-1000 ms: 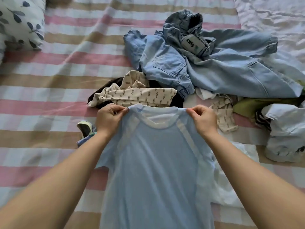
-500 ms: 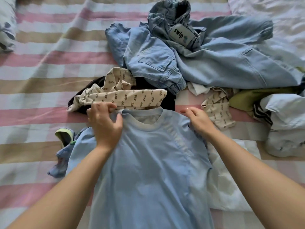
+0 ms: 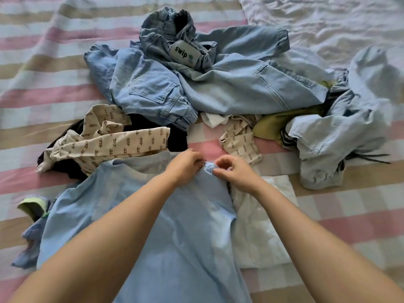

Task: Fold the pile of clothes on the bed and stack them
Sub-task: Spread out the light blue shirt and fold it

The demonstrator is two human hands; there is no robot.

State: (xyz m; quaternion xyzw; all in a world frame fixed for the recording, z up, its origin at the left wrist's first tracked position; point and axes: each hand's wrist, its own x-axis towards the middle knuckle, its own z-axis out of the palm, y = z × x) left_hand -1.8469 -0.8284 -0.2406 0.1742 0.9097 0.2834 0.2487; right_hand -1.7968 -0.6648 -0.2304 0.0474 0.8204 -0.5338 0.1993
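The T-shirt (image 3: 135, 215) lies on the bed (image 3: 43, 95) at lower centre of the frame, with the left hand (image 3: 185, 166) and right hand (image 3: 237, 172) side by side, pinching its upper right corner. Above it sit the jeans (image 3: 229, 84) at upper centre, a print garment (image 3: 113, 141) at centre left, and a crumpled shirt (image 3: 338, 132) at right. A folded cloth (image 3: 262, 226) lies just right of the T-shirt, a small garment (image 3: 32, 215) at its lower left.

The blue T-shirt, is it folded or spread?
Spread, not folded: T-shirt lies flat on the bed; left hand and right hand pinch one shoulder.
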